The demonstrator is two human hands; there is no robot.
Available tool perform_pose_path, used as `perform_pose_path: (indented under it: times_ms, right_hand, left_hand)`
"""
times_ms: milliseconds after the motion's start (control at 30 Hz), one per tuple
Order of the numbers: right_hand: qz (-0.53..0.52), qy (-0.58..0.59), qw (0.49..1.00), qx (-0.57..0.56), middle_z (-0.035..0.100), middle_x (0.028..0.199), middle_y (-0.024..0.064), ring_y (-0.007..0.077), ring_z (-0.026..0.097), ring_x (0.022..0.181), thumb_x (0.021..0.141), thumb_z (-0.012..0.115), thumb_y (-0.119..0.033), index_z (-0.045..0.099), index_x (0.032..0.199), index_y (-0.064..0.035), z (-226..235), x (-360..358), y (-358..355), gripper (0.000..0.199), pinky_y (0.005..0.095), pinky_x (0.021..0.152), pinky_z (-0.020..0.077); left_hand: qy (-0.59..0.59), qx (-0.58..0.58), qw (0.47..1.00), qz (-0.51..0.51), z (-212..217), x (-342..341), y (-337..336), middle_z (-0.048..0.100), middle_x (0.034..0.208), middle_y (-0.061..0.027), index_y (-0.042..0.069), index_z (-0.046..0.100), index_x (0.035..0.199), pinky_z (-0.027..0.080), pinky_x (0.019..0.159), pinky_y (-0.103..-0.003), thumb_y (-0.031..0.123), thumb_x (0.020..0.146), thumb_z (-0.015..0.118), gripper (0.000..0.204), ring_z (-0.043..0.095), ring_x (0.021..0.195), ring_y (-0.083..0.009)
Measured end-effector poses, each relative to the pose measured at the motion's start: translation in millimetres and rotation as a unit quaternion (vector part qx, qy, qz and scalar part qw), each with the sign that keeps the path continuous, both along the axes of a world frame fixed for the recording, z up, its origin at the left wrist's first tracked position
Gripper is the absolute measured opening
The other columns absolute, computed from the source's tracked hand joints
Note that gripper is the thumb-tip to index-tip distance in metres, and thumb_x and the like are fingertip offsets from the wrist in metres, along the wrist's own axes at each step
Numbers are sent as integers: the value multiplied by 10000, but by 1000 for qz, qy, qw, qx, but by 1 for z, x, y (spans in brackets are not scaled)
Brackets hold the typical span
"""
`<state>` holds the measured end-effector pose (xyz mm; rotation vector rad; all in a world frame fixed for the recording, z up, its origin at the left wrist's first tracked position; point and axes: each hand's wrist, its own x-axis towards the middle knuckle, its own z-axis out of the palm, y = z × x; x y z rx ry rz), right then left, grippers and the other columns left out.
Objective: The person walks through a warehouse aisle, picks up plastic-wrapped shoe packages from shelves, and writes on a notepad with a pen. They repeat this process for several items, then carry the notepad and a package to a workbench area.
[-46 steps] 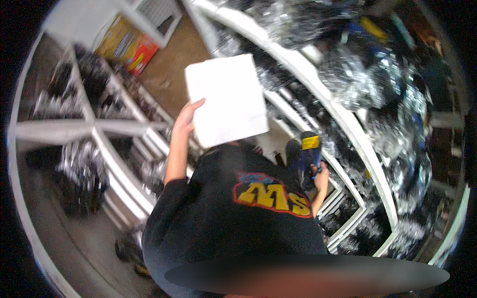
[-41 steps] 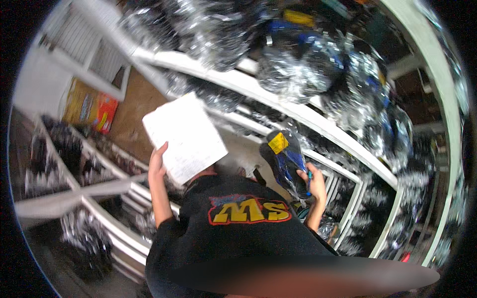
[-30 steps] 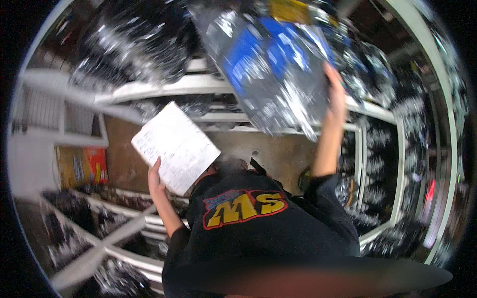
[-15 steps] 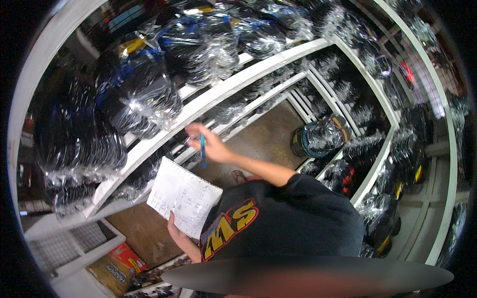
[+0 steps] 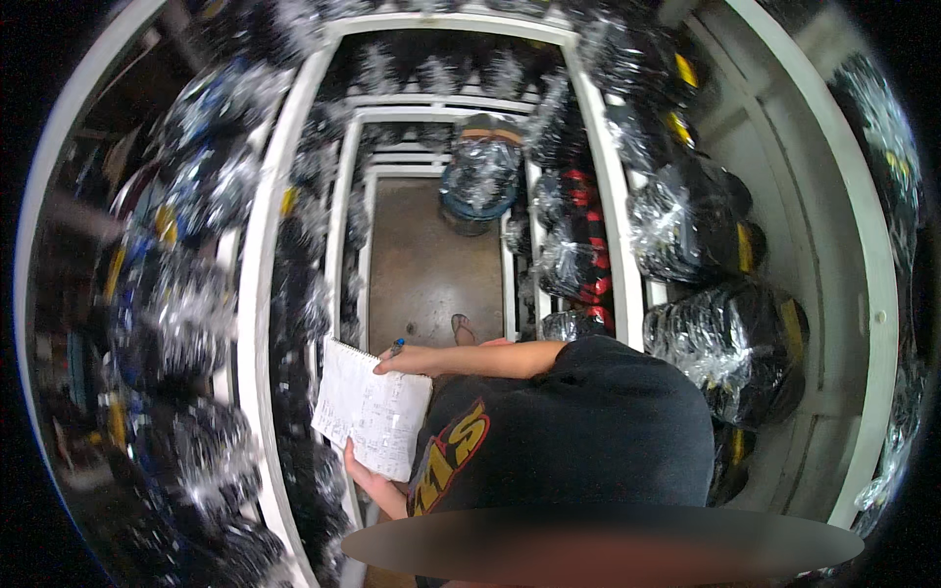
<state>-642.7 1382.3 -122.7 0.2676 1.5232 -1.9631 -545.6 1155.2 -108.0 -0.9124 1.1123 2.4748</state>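
Observation:
A spiral-bound notebook [image 5: 365,407] is open to a white page covered in handwriting, held before my dark T-shirt. At its lower edge my left hand [image 5: 368,473] grips the notebook, the thumb lying on the page. My right hand [image 5: 402,361] is closed around a blue pen [image 5: 397,347] and lies at the notebook's upper right corner, beside the spiral binding. Only the upper part of the pen shows; its tip is hidden by the hand.
White-framed racks [image 5: 257,294] line both sides of a narrow aisle, stacked with dark plastic-wrapped goods [image 5: 186,323]. A bin [image 5: 469,218] topped with a wrapped bundle [image 5: 485,176] stands at the aisle's far end. Below is a brown floor [image 5: 431,265], with my sandalled foot [image 5: 462,328] on it.
My view has swung round to the right, so the aisle now runs straight ahead. My right hand has come down from above the notebook to its upper corner, still with the pen.

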Motion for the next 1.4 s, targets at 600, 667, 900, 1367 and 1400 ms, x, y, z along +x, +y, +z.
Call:
perform_pose_path:
  times_ms: [600, 667, 900, 1367, 1400]
  right_hand:
    - [-428, 56, 902, 16, 592, 839, 41, 118, 540, 758, 822, 536, -294, 592, 941, -27, -3, -44, 266, 298, 266, 684, 426]
    - [-459, -2, 879, 127, 591, 845, 46, 121, 533, 760, 807, 544, -315, 590, 937, -20, -28, -38, 277, 326, 262, 701, 419]
    - [-572, -210, 785, 112, 613, 711, 155, 192, 573, 508, 786, 527, -366, 560, 990, 15, -140, 44, 218, 434, 278, 359, 397]
    - [-758, -262, 593, 70, 599, 687, 100, 147, 555, 537, 831, 507, -186, 524, 977, 2, -152, 93, 55, 239, 255, 468, 429]
    - [-751, -272, 595, 88, 612, 692, 109, 144, 558, 534, 834, 500, -190, 538, 984, 0, -146, 92, 59, 246, 252, 462, 428]
  left_hand:
    - [11, 133, 912, -387, 12, -248, 262, 556, 1103, -149, -24, 465, 1161, 453, 861, -409, 104, 711, 555, 477, 552, 985, -304]
    - [-36, 48, 908, -414, -8, -265, 280, 557, 1098, -150, -31, 462, 1161, 453, 857, -415, 86, 734, 540, 450, 556, 973, -300]
    - [-290, -94, 856, -418, -94, -293, 337, 445, 1200, -225, -49, 416, 1175, 373, 933, -501, -35, 804, 439, 372, 448, 1095, -369]
    - [-228, -12, 765, -602, -60, -304, 389, 416, 1209, -210, -22, 321, 1237, 337, 958, -556, -80, 760, 403, 487, 425, 1099, -392]
    - [-240, 2, 772, -589, -57, -309, 393, 427, 1200, -206, -18, 334, 1232, 346, 946, -567, -105, 745, 417, 502, 444, 1081, -388]
